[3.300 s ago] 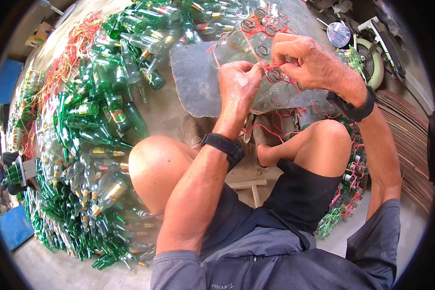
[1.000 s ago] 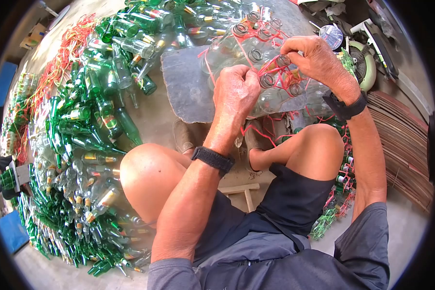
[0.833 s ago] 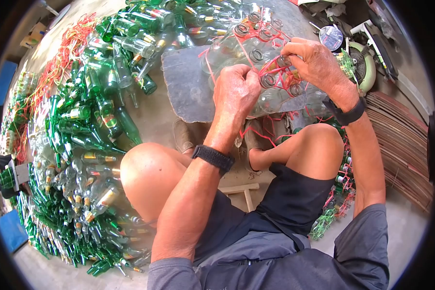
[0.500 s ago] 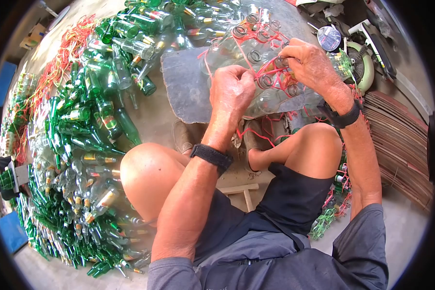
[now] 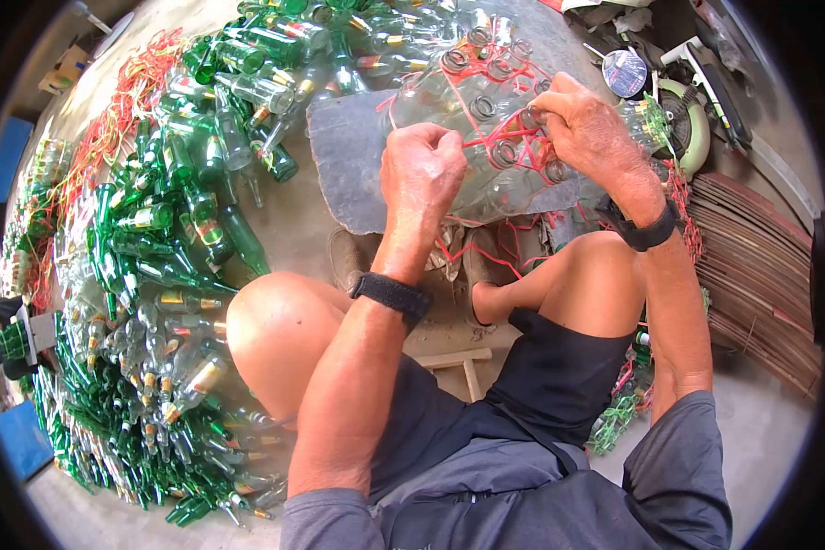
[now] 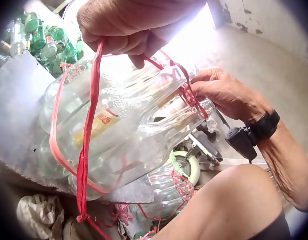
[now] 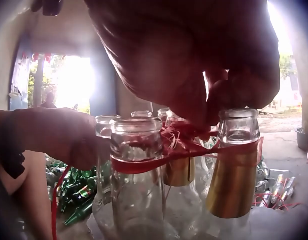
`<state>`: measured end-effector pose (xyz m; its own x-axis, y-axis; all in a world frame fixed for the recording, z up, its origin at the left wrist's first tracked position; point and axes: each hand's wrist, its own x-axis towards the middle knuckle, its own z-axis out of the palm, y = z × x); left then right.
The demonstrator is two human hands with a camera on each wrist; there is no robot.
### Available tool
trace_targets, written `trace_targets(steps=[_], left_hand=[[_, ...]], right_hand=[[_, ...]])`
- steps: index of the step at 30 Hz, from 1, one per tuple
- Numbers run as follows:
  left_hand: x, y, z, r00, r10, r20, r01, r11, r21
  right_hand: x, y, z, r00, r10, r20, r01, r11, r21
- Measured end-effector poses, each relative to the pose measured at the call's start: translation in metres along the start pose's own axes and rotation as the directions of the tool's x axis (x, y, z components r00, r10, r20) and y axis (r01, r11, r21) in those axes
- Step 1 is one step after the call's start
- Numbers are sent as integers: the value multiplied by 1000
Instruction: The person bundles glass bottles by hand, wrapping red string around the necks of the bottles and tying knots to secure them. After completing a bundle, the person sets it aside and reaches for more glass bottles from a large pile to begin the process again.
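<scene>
Head view is showing both hands working above a bundle of clear bottles [image 5: 477,105], which is sitting on a gray slab [image 5: 344,165] in front of the knees. Left hand [image 5: 422,174] is curling into a fist, gripping red strap [image 6: 89,125]; in the left wrist view, a length is hanging from that fist across the bottles' sides. Right hand [image 5: 588,128] is bending its fingers and pinching the strap at the bottle necks; its fingertips are partly hiding. Strap is looping around the necks, bunching up between them in the right wrist view. One neck there is carrying a gold wrapper [image 7: 231,185]. Green bottles [image 5: 247,238] are lying in a big pile on the person's left, loose red strips [image 5: 124,105] are heaping beyond them. Brown sheets [image 5: 752,266] are stacking up on the right. Black wristbands [image 5: 392,293] are circling both wrists.
</scene>
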<state>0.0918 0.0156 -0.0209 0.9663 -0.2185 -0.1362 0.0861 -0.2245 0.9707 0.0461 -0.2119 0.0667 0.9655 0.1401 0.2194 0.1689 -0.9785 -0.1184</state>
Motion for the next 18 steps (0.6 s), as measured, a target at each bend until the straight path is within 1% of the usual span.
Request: trace_targets(steps=[2, 4, 5, 6, 7, 8, 10, 11, 12, 13, 15, 17, 18], left_hand=[[-1, 1, -3, 1000, -1, 12, 1, 1000, -21], [-3, 7, -8, 1000, 1, 20, 0, 999, -40], [-4, 10, -10, 996, 59, 62, -53, 994, -98], [-5, 12, -11, 988, 118, 100, -102, 982, -156], [-6, 12, -12, 988, 118, 98, -102, 983, -155], [-5, 12, -14, 985, 121, 122, -104, 985, -141], [-4, 15, -17, 981, 130, 147, -112, 986, -125], [-5, 17, -18, 981, 129, 143, -131, 991, 2], [-5, 19, -18, 982, 131, 136, -148, 981, 129], [-7, 21, -18, 981, 134, 139, -152, 979, 132], [-11, 23, -15, 974, 222, 43, -227, 949, 219], [-11, 23, -14, 969, 244, 47, -247, 936, 249], [-11, 23, -14, 964, 260, 48, -263, 925, 275]], right_hand=[[-2, -2, -3, 1000, 6, 8, -6, 1000, -9], [-5, -3, -7, 997, 44, 68, -43, 999, -12], [-7, -5, -9, 997, 41, 66, -41, 999, -12], [-12, -9, -13, 999, 49, 16, -49, 999, 9], [-17, -14, -17, 998, 60, -33, -59, 998, 31], [-21, -23, -24, 998, 59, -35, -58, 998, 33], [-27, -42, -37, 966, 222, 130, -235, 967, 102], [-33, -45, -35, 966, 226, 127, -240, 965, 103], [-39, -46, -31, 972, 191, 139, -202, 977, 67], [-42, -47, -27, 976, 155, 152, -162, 986, 32], [-43, -49, -26, 980, 143, 142, -152, 987, 54], [-42, -52, -27, 952, 223, 211, -247, 964, 96], [-43, -51, -26, 953, 223, 206, -247, 964, 99]])
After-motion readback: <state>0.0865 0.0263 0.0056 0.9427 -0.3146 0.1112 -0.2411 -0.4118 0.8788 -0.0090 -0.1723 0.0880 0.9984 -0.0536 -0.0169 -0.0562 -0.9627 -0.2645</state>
